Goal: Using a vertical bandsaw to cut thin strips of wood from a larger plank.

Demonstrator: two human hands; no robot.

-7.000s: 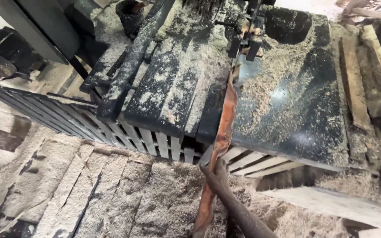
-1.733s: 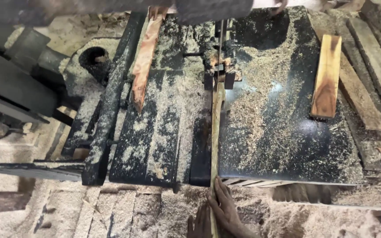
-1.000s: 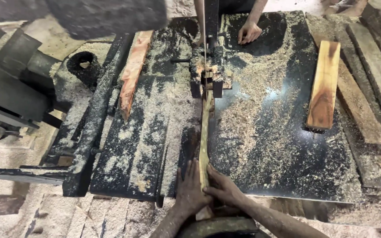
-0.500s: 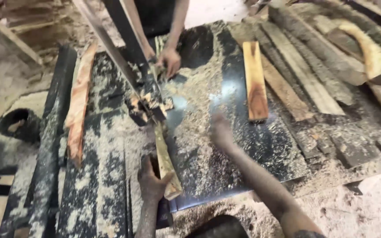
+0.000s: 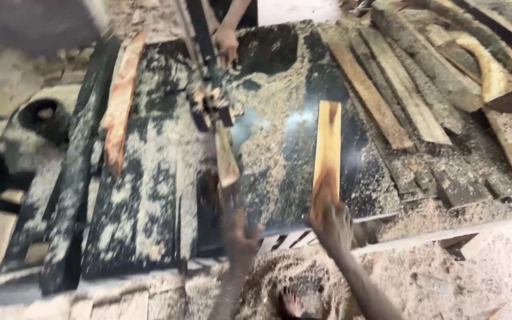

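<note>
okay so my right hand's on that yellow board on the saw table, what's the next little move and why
Probably close the right hand on the near end of the yellow board and draw it toward the blade. The board lies loose, well right of the cut line, while the left hand sits below the thin strip.

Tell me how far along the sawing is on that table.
Done, it seems: cut boards lie stacked at the right. In hand: the left hand is at the near end of a thin strip by the saw blade; the right hand grips an orange plank. That plank is not yet at the blade.
</note>
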